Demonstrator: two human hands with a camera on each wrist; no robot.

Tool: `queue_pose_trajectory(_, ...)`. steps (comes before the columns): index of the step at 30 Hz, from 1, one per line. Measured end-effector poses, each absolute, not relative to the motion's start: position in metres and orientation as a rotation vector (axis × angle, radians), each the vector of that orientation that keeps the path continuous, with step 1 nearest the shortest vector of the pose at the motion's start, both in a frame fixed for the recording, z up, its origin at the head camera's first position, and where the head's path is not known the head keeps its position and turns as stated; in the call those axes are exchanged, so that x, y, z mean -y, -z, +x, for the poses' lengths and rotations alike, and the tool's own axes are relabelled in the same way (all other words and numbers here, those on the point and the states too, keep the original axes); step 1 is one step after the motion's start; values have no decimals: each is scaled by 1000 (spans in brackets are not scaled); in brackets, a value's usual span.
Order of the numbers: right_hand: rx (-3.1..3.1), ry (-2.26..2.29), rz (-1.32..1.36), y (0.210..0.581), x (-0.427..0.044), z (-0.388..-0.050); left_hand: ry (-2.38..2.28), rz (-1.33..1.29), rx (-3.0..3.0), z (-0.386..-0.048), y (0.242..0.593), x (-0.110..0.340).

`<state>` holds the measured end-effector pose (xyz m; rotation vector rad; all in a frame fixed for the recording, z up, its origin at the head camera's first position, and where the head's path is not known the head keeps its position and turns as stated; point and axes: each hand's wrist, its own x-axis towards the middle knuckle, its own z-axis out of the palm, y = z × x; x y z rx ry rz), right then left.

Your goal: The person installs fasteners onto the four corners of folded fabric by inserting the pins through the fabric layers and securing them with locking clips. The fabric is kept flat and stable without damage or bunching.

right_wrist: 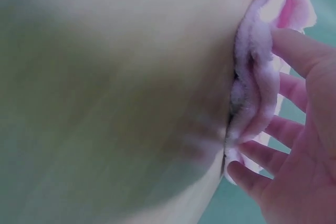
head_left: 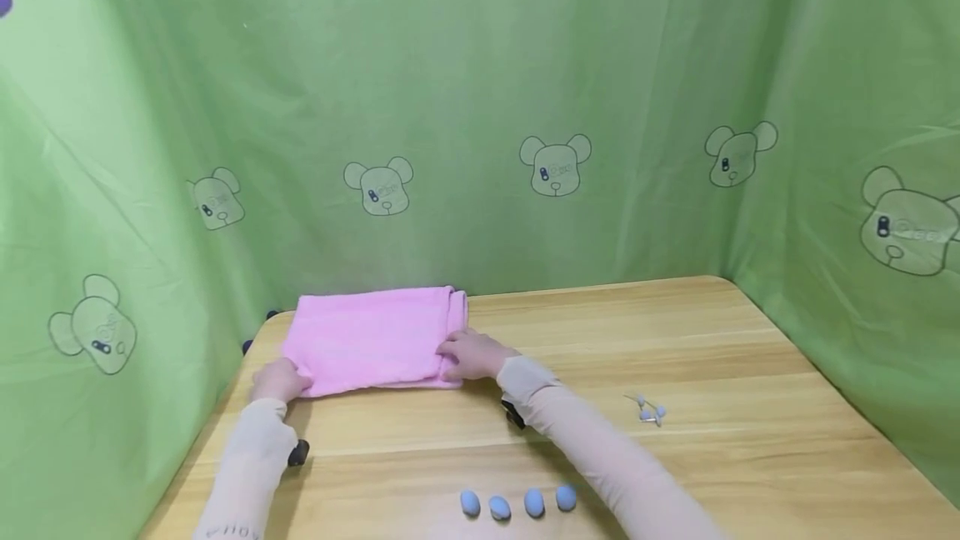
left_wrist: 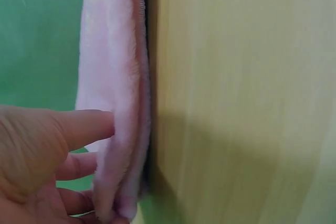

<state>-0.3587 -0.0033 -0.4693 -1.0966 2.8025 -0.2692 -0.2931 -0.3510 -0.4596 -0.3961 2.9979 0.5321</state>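
A folded pink plush cloth (head_left: 367, 336) lies flat near the back left of the wooden table, its layers stacked along the near edge. My left hand (head_left: 279, 380) holds its near left corner, thumb against the folded edge (left_wrist: 123, 77) and the other fingers partly hidden behind the fabric. At the near right corner, my right hand (head_left: 476, 354) rests against the side with spread fingers. In the right wrist view those fingers (right_wrist: 296, 51) touch the wavy stacked layers (right_wrist: 257, 77) without closing round them.
Several blue egg-shaped pieces (head_left: 534, 502) stand in a row near the front of the table (head_left: 390, 440). Right of my right forearm lies a small cluster of thin sticks with blue ends (head_left: 649, 412). Green curtains (head_left: 480, 223) enclose the back and sides.
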Motion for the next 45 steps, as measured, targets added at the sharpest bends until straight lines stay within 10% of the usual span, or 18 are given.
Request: queue_pose_trajectory(45, -2836, 363, -1187, 473, -213, -291, -460, 444, -2956, -247, 460, 187)
